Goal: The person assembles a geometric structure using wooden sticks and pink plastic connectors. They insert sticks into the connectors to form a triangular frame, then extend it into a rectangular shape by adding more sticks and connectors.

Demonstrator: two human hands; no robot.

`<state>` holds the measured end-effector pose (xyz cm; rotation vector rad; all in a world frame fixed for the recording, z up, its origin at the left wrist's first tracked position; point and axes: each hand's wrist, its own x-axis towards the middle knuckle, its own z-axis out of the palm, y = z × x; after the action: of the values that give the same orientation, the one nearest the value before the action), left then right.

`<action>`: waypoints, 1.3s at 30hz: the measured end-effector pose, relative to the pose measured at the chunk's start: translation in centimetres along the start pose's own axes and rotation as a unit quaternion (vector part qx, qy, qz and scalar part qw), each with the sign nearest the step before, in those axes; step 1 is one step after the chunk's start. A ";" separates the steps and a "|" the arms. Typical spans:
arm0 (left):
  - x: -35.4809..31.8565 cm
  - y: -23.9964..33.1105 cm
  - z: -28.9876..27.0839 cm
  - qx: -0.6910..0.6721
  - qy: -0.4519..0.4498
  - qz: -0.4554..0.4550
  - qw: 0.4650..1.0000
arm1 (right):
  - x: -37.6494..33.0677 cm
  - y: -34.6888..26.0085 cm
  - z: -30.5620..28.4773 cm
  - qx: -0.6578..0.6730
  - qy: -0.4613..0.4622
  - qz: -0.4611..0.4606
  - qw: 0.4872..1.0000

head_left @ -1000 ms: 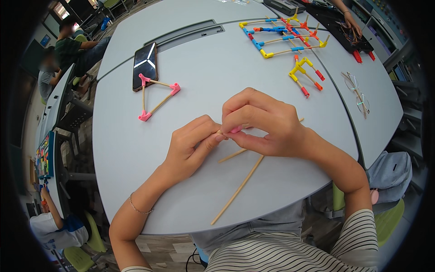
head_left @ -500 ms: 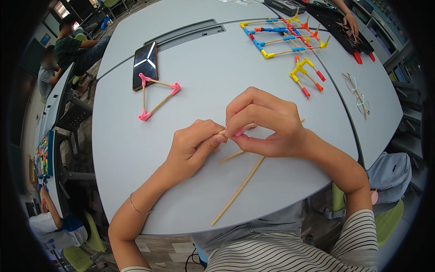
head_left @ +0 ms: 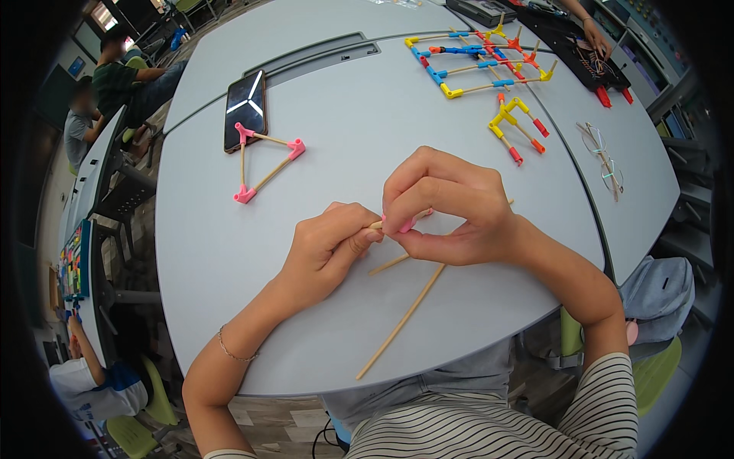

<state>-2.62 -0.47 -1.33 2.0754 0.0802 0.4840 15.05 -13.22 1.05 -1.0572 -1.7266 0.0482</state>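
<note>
view from the head down onto a pale grey desk, where a person in a black-and-white striped shirt works with two bare hands close together, near the centre. the left hand grips a thin wooden stick between thumb and bent forefinger, its tip poking out to the right. the right hand pinches a small pink connector between thumb and fingertips, right at that tip; the fingers hide whether the stick has gone inside it. both parts are held up in front of the person, over the desk.

below the right hand, a long wooden rod lies slanting toward the near edge, and a second wooden rod lies partly covered by the hands. farther off to the left is a triangle of sticks with pink corners, its top corner overlapping the lower part of a dark smartphone. at the upper right stands a larger stick frame with yellow, blue, red and orange joints; nearer, a yellow forked piece has red-orange ends. right of that, across a seam, lie thin-rimmed eyeglasses. a light grey backpack rests beyond the right forearm.
</note>
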 end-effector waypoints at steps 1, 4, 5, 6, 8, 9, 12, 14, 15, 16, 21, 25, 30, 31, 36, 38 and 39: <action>-0.1 0.0 0.0 0.000 0.001 -0.003 1.000 | 0.0 0.1 0.1 0.004 0.000 0.000 1.000; 0.1 0.1 0.1 -0.003 -0.001 -0.002 1.000 | 0.0 -0.2 -0.2 -0.002 -0.001 -0.001 1.000; 0.0 0.1 0.1 -0.001 -0.001 -0.004 1.000 | 0.0 -0.2 -0.1 -0.003 -0.001 -0.003 1.000; 0.0 0.0 0.0 0.000 0.000 -0.005 1.000 | 0.0 -0.2 -0.1 -0.006 -0.001 -0.005 1.000; -0.1 0.0 0.0 0.001 0.001 -0.012 1.000 | -0.1 -0.1 0.1 -0.015 -0.001 -0.009 1.000; -0.1 0.0 0.0 0.002 0.002 -0.015 1.000 | -0.1 -0.1 0.2 -0.016 -0.001 -0.009 1.000; 0.0 0.0 0.0 0.001 0.002 -0.011 1.000 | -0.1 -0.3 0.2 -0.023 0.000 -0.009 1.000; 0.0 -0.1 0.0 -0.001 0.002 -0.006 1.000 | -0.1 -0.3 0.1 -0.027 0.002 -0.011 1.000; 0.0 -0.1 0.1 -0.001 0.003 -0.003 1.000 | -0.1 -0.3 0.1 -0.025 0.002 -0.012 1.000; 0.0 -0.1 0.1 -0.002 0.002 -0.003 1.000 | -0.1 -0.3 0.1 -0.024 0.002 -0.013 1.000; -0.1 0.0 0.0 0.002 -0.001 -0.016 1.000 | 0.0 -0.1 0.0 -0.004 0.000 -0.006 1.000; -0.1 0.1 -0.1 -0.001 0.003 -0.015 1.000 | 0.0 -0.1 0.0 -0.005 -0.004 -0.006 1.000; 0.0 0.1 -0.1 0.004 0.001 -0.011 1.000 | -0.1 0.0 0.0 0.004 -0.002 -0.003 1.000; 0.1 0.2 0.0 0.001 0.001 -0.008 1.000 | -0.1 -0.1 0.0 0.003 -0.003 -0.004 1.000; 0.0 -0.1 -0.1 -0.004 0.003 -0.020 1.000 | 0.2 0.0 -0.2 -0.002 -0.010 0.020 1.000; 0.0 -0.1 0.0 -0.002 0.006 -0.016 1.000 | 0.1 0.2 -0.1 0.007 -0.006 0.037 0.999; 0.1 -0.2 0.0 -0.002 0.007 -0.014 1.000 | 0.1 0.2 -0.1 0.013 -0.006 0.038 0.999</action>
<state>-2.56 -0.35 -1.44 2.0650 0.1176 0.4817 15.26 -13.06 1.09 -1.1048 -1.6910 0.1258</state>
